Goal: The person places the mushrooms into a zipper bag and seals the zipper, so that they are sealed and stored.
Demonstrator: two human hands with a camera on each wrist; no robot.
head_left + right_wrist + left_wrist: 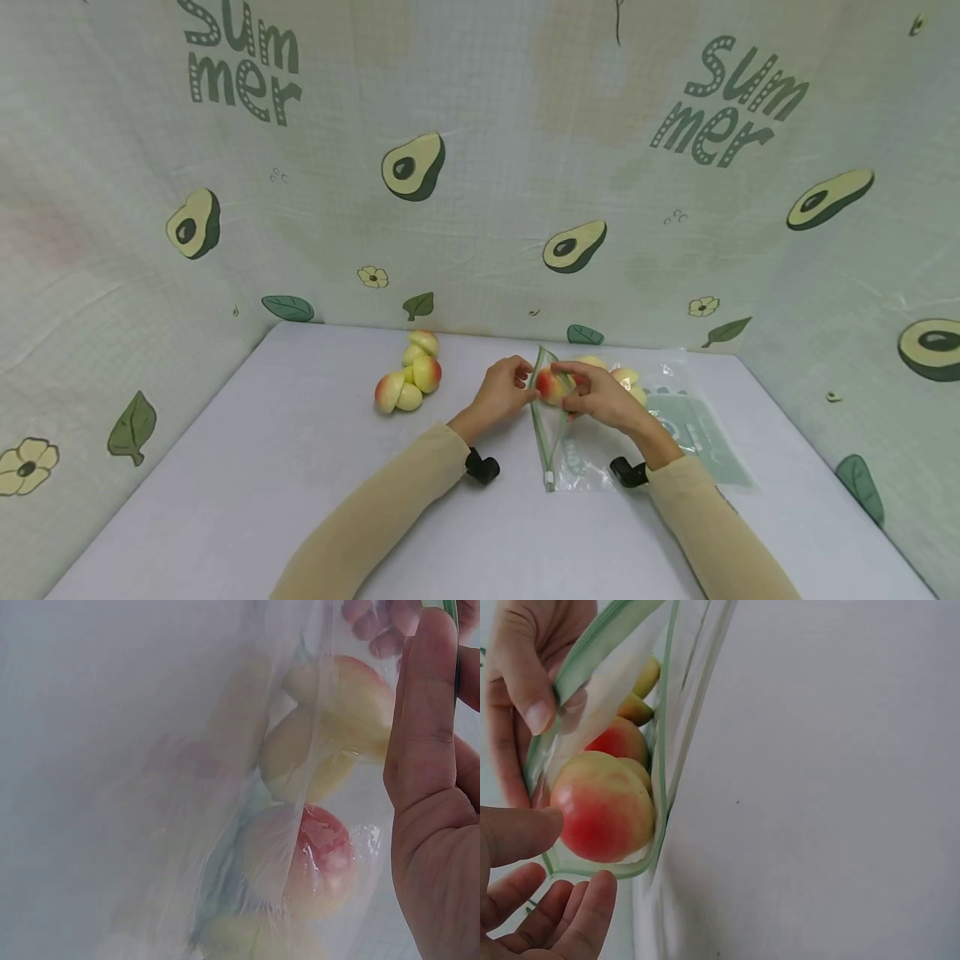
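Observation:
A clear zip bag [592,467] with a green seal and a white slider lies with its mouth facing left. My right hand [603,398] pinches the green edge of the mouth, thumb on one face and fingers behind it, and holds it apart. A red and yellow peach [604,806] sits just inside the mouth. My left hand [506,387] is at the opening, its thumb tip against that peach and its other fingers loosely spread below. Deeper in the bag, several more yellow and red fruits [322,855] show through the film.
Left of the bag, several yellow and red fruits [408,375] lie in a cluster on the white table [262,467]. A pale teal panel [701,433] shows at the bag's right end. A printed cloth [480,167] stands behind the table and along both sides.

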